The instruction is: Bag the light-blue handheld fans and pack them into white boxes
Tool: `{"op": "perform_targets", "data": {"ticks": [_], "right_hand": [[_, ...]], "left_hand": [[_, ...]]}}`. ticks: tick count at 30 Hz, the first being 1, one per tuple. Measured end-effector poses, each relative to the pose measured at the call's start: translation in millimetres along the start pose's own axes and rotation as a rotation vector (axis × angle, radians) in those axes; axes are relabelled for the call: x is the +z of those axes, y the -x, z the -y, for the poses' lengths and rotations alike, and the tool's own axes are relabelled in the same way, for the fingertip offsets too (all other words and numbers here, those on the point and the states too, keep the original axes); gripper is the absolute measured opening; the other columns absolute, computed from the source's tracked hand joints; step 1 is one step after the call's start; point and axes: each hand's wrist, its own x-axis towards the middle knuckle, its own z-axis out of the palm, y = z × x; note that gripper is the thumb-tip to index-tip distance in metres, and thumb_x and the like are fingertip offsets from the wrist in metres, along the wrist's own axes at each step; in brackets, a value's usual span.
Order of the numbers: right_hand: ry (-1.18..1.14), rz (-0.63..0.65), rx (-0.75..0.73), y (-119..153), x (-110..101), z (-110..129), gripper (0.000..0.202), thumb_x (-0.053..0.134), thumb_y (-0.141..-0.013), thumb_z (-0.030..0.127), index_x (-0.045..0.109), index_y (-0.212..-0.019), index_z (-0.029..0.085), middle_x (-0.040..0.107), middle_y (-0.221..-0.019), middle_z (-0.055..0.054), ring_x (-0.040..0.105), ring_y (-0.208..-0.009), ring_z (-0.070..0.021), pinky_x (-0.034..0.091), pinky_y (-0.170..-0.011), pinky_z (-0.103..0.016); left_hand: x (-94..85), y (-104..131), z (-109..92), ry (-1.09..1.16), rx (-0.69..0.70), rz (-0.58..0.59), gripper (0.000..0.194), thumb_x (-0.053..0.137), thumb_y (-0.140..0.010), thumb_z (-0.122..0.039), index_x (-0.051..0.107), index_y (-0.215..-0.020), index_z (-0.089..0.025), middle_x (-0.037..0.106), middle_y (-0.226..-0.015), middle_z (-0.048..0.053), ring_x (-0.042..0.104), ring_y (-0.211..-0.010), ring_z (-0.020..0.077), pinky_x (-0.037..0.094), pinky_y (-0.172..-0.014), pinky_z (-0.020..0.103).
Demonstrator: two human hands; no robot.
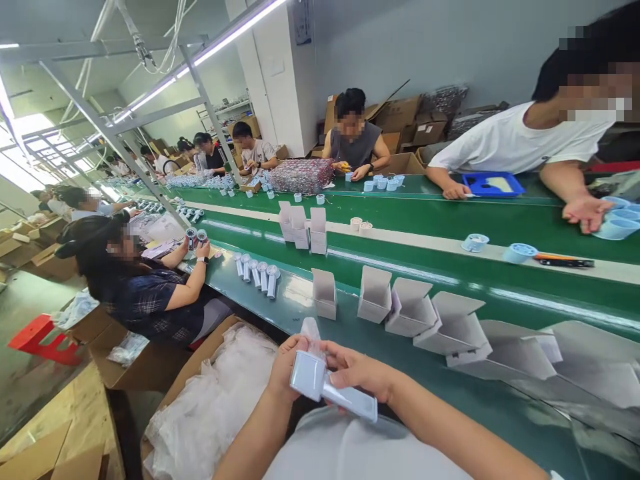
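In front of my body I hold a pale blue handheld device [350,398] with a blocky head and a straight handle. My left hand [286,365] closes around the head side, its fingertips at a clear plastic bag [311,331] that sticks up above the device. From the other side my right hand [363,370] grips the device where head and handle meet, thumb on top. Its fingers also reach the bag; how far the bag covers the device I cannot tell. Nearest on the bench is an open white box [325,297].
Several open white boxes [411,308] line the green bench [295,303]. Similar pale blue devices [260,275] lie left, near a seated co-worker [150,280]. A carton of clear plastic bags [215,400] stands at my left. Light blue round parts [475,242] sit on the conveyor [425,233]; co-workers sit opposite.
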Motion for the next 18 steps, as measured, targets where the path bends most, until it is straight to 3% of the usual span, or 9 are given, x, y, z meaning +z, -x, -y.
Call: {"op": "perform_targets", "data": {"ticks": [4, 9, 15, 18], "right_hand": [[0.005, -0.11, -0.034, 11.5, -2.5, -7.4, 0.054, 0.077, -0.072, 0.035, 0.048, -0.116, 0.023, 0.057, -0.104, -0.005, 0.068, -0.073, -0.0192, 0.056, -0.057, -0.029], [-0.037, -0.202, -0.035, 19.5, -3.2, -11.7, 0.053, 0.076, -0.073, 0.041, 0.047, -0.112, 0.022, 0.058, -0.099, -0.005, 0.068, -0.071, -0.0196, 0.054, -0.052, -0.027], [0.086, -0.207, -0.024, 28.2, 10.3, -6.3, 0.047, 0.075, -0.073, 0.042, 0.05, -0.106, 0.02, 0.055, -0.111, -0.007, 0.066, -0.072, -0.0166, 0.053, -0.051, -0.023], [0.086, -0.149, 0.029, 34.0, 16.4, -1.9, 0.065, 0.078, -0.072, 0.038, 0.041, -0.124, 0.026, 0.056, -0.111, -0.007, 0.066, -0.07, -0.0154, 0.054, -0.054, -0.024]], "left_hand": [[-9.5, -4.0, -4.8, 0.008, 0.155, 0.001, 0.04, 0.081, -0.058, -0.046, 0.058, -0.066, -0.014, 0.052, -0.057, -0.004, 0.044, -0.054, 0.0074, 0.036, -0.056, 0.021], [-12.1, -0.8, -14.3, -0.357, 0.342, 0.106, 0.03, 0.068, -0.075, -0.044, 0.063, -0.072, -0.014, 0.053, -0.064, -0.003, 0.044, -0.061, 0.0091, 0.036, -0.061, 0.021], [-0.4, -10.9, -29.2, -0.625, 0.272, 0.172, 0.025, 0.068, -0.072, -0.039, 0.065, -0.074, -0.014, 0.052, -0.059, -0.003, 0.041, -0.056, 0.0092, 0.032, -0.055, 0.022], [5.2, -20.9, -37.1, -0.697, 0.26, 0.123, 0.023, 0.068, -0.069, -0.037, 0.065, -0.069, -0.014, 0.051, -0.056, -0.003, 0.04, -0.054, 0.0091, 0.032, -0.054, 0.022]]}}
